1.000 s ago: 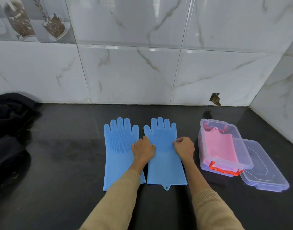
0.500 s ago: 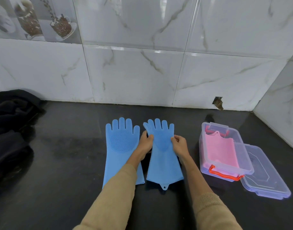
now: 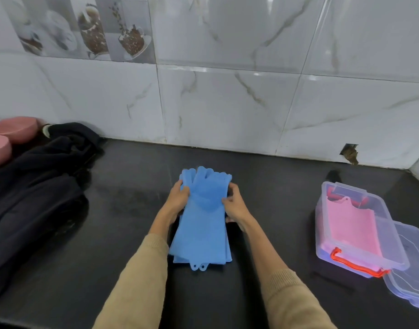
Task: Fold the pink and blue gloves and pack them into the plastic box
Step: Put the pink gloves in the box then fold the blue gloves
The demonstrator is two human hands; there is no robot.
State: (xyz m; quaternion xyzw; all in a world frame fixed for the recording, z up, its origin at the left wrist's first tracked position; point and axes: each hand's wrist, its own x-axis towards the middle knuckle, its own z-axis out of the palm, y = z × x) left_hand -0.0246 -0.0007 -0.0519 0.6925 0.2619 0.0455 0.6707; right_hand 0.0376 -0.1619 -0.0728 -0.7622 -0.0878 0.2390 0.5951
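Observation:
Two blue gloves (image 3: 202,229) lie stacked one on the other on the black counter, fingers pointing to the wall, cuffs with hanging tabs toward me. My left hand (image 3: 177,198) grips the stack's left edge near the palm. My right hand (image 3: 234,205) grips its right edge. Folded pink gloves (image 3: 350,226) lie inside the clear plastic box (image 3: 322,248) with an orange handle, at the right.
The box's clear lid (image 3: 412,276) lies beside it at the far right. A heap of dark cloth (image 3: 37,186) covers the counter's left side, with pink round objects (image 3: 11,131) behind it. A marble-tiled wall runs along the back.
The right blue glove has been lifted and laid on top of the left one, so the two now form one stack. Both hands moved left with it.

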